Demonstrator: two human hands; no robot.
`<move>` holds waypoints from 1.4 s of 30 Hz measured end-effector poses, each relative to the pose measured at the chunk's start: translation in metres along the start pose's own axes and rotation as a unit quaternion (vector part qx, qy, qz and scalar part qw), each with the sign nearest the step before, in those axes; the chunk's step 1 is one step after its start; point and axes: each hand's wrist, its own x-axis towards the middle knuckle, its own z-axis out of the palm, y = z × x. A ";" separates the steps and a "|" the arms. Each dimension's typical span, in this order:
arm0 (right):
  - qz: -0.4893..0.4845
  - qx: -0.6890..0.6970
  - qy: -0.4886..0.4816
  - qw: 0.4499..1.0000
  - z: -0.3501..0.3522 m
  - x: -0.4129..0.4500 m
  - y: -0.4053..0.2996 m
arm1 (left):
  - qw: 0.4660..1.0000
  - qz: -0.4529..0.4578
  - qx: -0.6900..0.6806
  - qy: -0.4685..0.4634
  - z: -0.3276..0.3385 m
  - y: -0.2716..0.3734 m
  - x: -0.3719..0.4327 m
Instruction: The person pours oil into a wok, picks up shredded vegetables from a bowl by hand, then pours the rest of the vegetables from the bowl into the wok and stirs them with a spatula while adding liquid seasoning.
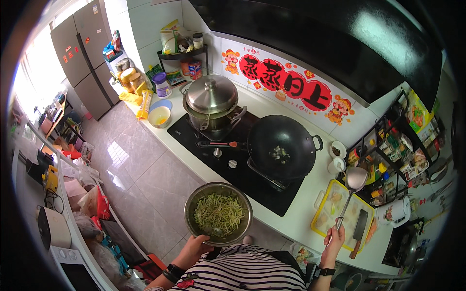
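Note:
My left hand (194, 251) grips the near rim of a stainless steel bowl (248, 222), which I hold in front of my body below the counter edge. Pale green shredded vegetables (219, 214) fill it, and a shiny patch of metal shows at their near side. In my right hand (335, 238) is the handle of a metal wok ladle (356, 179), its head raised over the counter at the right. A black wok (280, 134) sits on the right burner, with small chopped pale bits (280, 154) at its bottom.
A lidded steel pot (211, 96) occupies the left burner of the black gas hob (204, 154). Right of the hob, a cleaver (360, 225) lies on a yellow-rimmed cutting board (320, 207). Small white bowls (336, 149) and a spice rack (393, 134) stand behind. A bowl with yellow residue (159, 117) is at the left.

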 end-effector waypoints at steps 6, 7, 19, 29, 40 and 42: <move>0.004 0.010 -0.013 1.000 0.000 0.002 0.003 | 1.000 0.018 0.000 -0.005 0.001 -0.001 0.000; 0.004 0.007 -0.013 1.000 -0.001 0.003 0.004 | 1.000 0.018 -0.008 -0.008 0.001 -0.001 0.000; -0.004 0.008 -0.009 1.000 -0.003 0.007 0.009 | 1.000 0.004 0.012 0.013 0.005 0.001 -0.004; 0.002 0.004 -0.010 1.000 -0.002 0.003 0.007 | 1.000 -0.003 0.028 0.011 0.006 0.002 -0.005; 0.001 0.001 -0.016 1.000 -0.003 0.005 0.010 | 1.000 0.002 0.020 0.013 0.006 0.002 -0.006; 0.002 -0.002 -0.018 1.000 -0.002 0.004 0.008 | 1.000 -0.005 0.025 0.016 0.004 0.001 -0.005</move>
